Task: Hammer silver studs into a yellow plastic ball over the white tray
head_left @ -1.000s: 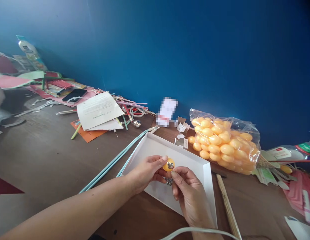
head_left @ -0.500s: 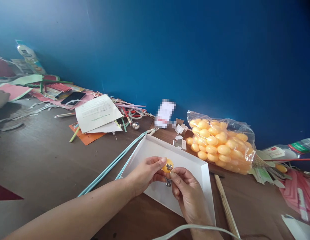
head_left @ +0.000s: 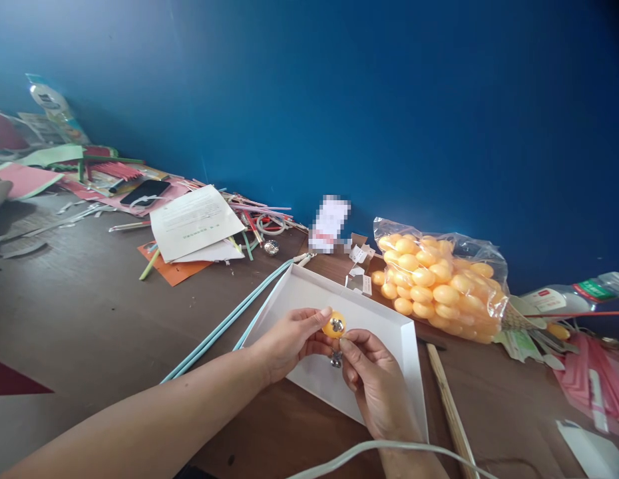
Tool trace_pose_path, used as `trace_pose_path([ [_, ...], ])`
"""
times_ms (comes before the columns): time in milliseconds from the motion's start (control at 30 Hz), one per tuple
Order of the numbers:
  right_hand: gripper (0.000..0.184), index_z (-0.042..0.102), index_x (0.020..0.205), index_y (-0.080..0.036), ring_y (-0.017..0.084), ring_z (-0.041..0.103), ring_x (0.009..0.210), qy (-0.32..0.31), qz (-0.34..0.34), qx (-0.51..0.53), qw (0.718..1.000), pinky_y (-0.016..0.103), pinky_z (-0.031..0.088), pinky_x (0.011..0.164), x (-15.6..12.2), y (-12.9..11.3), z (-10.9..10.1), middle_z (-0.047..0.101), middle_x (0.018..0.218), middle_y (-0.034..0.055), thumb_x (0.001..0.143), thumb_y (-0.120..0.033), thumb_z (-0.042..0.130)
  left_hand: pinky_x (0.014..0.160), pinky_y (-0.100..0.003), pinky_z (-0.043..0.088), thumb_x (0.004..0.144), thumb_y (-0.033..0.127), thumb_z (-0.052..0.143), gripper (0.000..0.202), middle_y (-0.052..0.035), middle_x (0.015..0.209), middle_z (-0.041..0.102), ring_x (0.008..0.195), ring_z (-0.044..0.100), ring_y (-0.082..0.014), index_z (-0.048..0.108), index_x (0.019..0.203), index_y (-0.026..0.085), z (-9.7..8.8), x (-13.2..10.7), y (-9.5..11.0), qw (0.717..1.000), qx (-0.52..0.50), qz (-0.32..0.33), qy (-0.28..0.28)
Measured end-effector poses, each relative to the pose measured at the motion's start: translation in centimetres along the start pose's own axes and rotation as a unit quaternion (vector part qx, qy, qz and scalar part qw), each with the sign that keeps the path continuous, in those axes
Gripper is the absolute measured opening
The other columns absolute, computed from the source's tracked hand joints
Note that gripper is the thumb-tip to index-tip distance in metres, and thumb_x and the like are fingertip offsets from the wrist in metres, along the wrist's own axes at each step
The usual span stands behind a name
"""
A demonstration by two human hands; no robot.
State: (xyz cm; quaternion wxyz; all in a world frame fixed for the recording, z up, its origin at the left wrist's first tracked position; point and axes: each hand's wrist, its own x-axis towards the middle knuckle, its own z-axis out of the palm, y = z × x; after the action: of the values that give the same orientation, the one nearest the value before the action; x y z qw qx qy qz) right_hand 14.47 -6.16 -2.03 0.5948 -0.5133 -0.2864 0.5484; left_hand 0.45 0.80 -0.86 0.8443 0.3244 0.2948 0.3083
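Above a shallow white box (head_left: 379, 326), my left hand (head_left: 294, 339) pinches a small yellow-orange ball (head_left: 333, 324) between thumb and fingers. A silver flower-shaped metal piece lies against the ball's near face. My right hand (head_left: 372, 379) is closed with thumb and forefinger together at the ball's lower right edge; what sits between those fingertips is too small to make out. Just below, a second silver metal piece (head_left: 335, 359) shows between the two hands. The other fingers of both hands are curled and partly hidden.
A clear bag of yellow-orange balls (head_left: 439, 279) lies beyond the box. Light-blue cords (head_left: 229, 319) run along its left side, a wooden stick (head_left: 452, 406) along its right. Papers (head_left: 194, 223) and a phone (head_left: 146, 193) lie left, by the blue wall (head_left: 309, 100). A pale cable (head_left: 374, 444) crosses my right wrist.
The ball has turned a little, so the silver flower-shaped piece faces me more fully. Both hands keep nearly the same place and grip. The view has shifted slightly.
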Motion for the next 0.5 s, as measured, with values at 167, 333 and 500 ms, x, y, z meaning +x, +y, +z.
trace_pose_path([
  [167, 0.019, 0.065, 0.08, -0.02, 0.003, 0.039, 0.044, -0.007, -0.004, 0.014, 1.0, 0.017, 0.027, 0.041, 0.07, 0.21, -0.07, 0.061, 0.064, -0.004, 0.073, -0.032, 0.079, 0.064, -0.02, 0.047, 0.08, 0.047, 0.066, 0.038, -0.0065, 0.074, 0.064, 0.063, 0.058, -0.0093, 0.066, 0.082, 0.01, -0.1, -0.03, -0.12, 1.0, 0.004, 0.007, -0.009],
  [333, 0.02, 0.066, 0.079, -0.02, 0.003, 0.037, 0.043, -0.002, -0.008, 0.015, 1.0, 0.017, 0.026, 0.041, -0.15, 0.04, 0.14, 0.06, 0.062, -0.0037, 0.072, -0.032, 0.08, 0.063, -0.02, 0.047, 0.079, 0.046, 0.067, 0.037, -0.0064, 0.075, 0.063, 0.064, 0.058, -0.0092, 0.064, 0.08, 0.01, 0.16, -0.21, 0.17, 1.0, 0.013, 0.01, -0.001],
  [500, 0.018, 0.066, 0.08, -0.02, 0.004, 0.035, 0.043, -0.01, -0.008, 0.029, 0.999, 0.017, 0.025, 0.042, -0.2, -0.06, 0.25, 0.051, 0.051, -0.0067, 0.074, -0.031, 0.079, 0.063, -0.02, 0.048, 0.08, 0.046, 0.066, 0.037, -0.0066, 0.075, 0.064, 0.064, 0.058, -0.0092, 0.063, 0.081, 0.009, 0.29, -0.29, 0.34, 1.0, 0.02, 0.014, 0.002],
])
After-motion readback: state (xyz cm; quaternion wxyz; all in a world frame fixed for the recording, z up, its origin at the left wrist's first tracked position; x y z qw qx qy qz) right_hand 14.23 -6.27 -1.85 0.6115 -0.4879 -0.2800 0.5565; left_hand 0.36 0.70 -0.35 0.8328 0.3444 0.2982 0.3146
